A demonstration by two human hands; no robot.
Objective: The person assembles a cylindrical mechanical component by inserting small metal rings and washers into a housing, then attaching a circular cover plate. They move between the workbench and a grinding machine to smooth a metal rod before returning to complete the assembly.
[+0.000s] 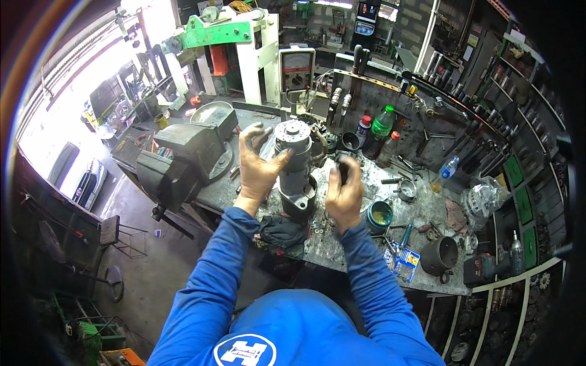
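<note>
The left hand (259, 168) is spread open at the left side of the starter-type motor (298, 163), its thumb in front of the upper casing and its fingers raised behind, clear of a full grip; whether the thumb pad actually presses on the metal I cannot tell. The motor stands upright on the workbench (336, 247), between the two hands. It looks tall for its footing, so steadying it well would mean wrapping that left palm fully round the casing, below the drilled top end, and keeping any push straight down its axis rather than sideways. The left wrist is bent back a little, with the blue-sleeved forearm rising from below and to the left of the motor.

The dark cloth (282, 232) lies bunched just in front of the motor, slightly left; its folds are best kept from under the base. The loose small hardware (318, 230), in front and slightly right of the motor, calls for care, since a swinging cuff could scatter it.

The right hand (345, 192) is held up right of the motor and apart from it, fingers half curled, thumb upright. Something dark shows among the fingers, but I cannot tell whether it is a held part or grime. Its forearm comes up from the lower right, and the elbow should pass wide of the blue-rimmed cup (379, 215), farther right of the motor, which has yellowish contents.
</note>
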